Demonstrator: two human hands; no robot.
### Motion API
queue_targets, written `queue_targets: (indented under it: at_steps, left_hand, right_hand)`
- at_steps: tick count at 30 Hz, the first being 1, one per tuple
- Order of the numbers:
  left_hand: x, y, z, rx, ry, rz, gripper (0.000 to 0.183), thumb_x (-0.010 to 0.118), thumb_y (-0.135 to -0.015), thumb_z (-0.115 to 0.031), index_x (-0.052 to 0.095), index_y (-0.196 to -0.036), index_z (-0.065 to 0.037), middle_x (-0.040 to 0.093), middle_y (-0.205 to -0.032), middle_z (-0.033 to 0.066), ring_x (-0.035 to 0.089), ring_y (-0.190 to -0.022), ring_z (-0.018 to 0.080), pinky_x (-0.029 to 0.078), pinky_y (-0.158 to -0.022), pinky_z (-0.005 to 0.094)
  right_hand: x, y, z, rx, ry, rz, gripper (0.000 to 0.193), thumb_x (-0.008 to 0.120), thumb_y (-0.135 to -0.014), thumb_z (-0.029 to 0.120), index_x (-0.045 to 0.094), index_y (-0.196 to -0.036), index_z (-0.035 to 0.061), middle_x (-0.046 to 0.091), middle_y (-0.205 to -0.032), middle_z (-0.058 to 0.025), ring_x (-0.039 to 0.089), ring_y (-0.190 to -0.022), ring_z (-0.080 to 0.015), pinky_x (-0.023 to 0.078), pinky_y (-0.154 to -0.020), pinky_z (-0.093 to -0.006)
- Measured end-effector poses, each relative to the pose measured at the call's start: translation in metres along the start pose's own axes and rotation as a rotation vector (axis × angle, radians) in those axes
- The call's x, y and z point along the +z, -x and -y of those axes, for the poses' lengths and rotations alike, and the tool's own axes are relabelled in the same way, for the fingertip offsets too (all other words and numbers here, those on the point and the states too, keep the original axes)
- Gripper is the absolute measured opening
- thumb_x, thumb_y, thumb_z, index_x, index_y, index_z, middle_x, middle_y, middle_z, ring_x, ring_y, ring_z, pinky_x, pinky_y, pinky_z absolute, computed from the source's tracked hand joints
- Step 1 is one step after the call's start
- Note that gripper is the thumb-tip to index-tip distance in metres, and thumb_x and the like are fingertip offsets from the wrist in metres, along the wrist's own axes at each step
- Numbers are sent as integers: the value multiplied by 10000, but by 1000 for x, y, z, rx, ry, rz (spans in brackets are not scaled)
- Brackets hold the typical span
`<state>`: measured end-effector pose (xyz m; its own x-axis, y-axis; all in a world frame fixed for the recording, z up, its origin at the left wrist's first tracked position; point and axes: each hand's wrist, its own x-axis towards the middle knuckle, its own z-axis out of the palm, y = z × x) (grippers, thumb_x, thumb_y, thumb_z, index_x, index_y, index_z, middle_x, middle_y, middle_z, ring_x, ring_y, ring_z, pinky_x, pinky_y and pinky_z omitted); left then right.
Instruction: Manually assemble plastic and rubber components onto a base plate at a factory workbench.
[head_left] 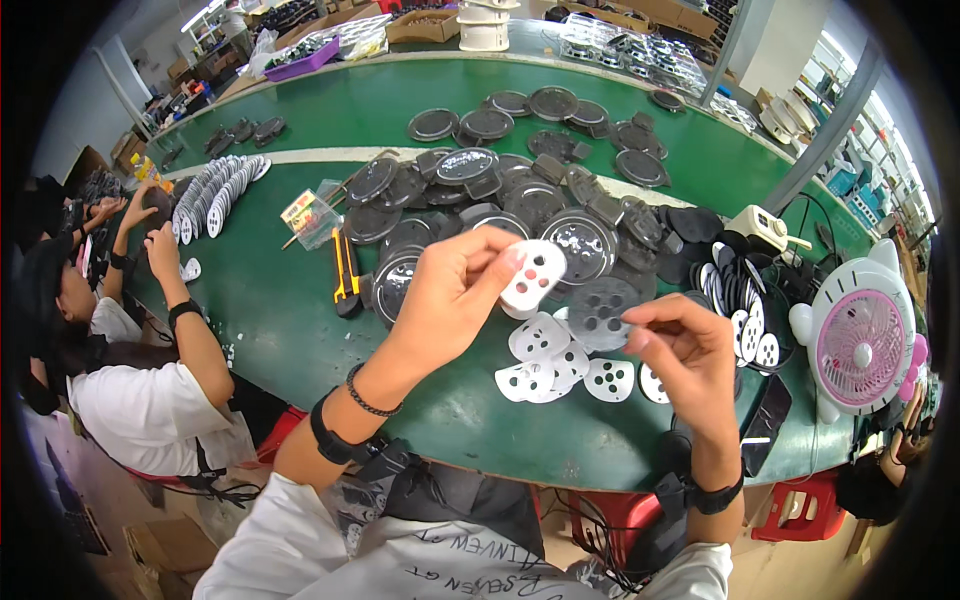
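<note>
My left hand [452, 292] pinches a white disc with several round holes [552, 266] between thumb and fingers. To its right, my right hand [690, 350] holds a dark grey see-through disc with holes [602, 312] by its edge. The two discs are close together, but I cannot tell if they touch. Below them on the green table [450, 425] lie several loose white perforated discs [540, 340]. Just beyond my hands is a heap of round black plastic housings [580, 245].
A yellow-and-black box cutter [346, 280] and a small clear packet [312, 220] lie left of the heap. At right are stacked perforated discs [748, 335], a dark phone-like slab [766, 415] and a pink-and-white fan [862, 350]. A co-worker [150, 400] sits at left by a row of discs [220, 190].
</note>
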<state>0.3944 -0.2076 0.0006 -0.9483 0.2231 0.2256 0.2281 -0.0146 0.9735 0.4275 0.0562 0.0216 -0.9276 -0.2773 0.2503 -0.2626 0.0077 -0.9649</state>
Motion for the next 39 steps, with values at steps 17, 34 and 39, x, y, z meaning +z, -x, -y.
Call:
queue_targets:
  at_steps: [17, 34, 39]
  left_hand:
    - [-49, -70, -4, 131, -1178, 281, 502, 848, -776, -243, 638, -1205, -90, 605, -1185, 88, 513, -1178, 325, 374, -1048, 474]
    - [2, -23, -53, 207, -280, -7, 173, 630, -957, 7, 584, -1124, 4, 693, -1082, 87, 632, -1002, 101, 499, -925, 282]
    - [15, -23, -25, 286, -14, 27, 238, 703, -906, 73, 576, -1096, 5, 664, -1123, 115, 640, -998, 133, 565, -898, 302]
  right_hand:
    - [-9, -9, -13, -254, 226, -142, 300, 614, -933, -90, 530, -1197, 24, 625, -1153, -100, 642, -1085, -184, 532, -953, -330]
    - [9, 0, -4, -585, 243, -197, 433, 675, -674, -228, 655, -1013, 41, 706, -988, -126, 713, -953, -301, 579, -850, -355]
    - [-1, -4, -3, -712, 475, -175, 312, 737, -625, -180, 693, -844, 37, 695, -975, -108, 705, -929, -300, 604, -813, -372]
